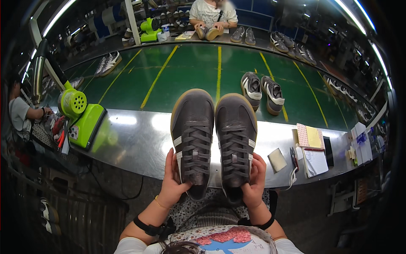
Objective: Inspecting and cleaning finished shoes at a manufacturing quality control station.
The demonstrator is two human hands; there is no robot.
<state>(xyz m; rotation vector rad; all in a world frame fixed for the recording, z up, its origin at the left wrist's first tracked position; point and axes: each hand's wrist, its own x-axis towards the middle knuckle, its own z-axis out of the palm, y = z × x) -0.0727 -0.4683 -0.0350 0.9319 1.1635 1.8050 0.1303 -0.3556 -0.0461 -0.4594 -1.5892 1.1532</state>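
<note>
Left hand [172, 180] grips the left dark sneaker [192, 137]; right hand [253, 182] grips the right dark sneaker [236, 142]. Both are held side by side above the lap, soles down, apparently for comparison; steel tabletop [135, 139] lies beyond.

Two dark shoes [213, 139] held side by side, two more shoes [262, 91] on the green belt [186, 72], one green machine [82, 116], two notebooks [313, 148] on the tabletop [135, 139].
</note>
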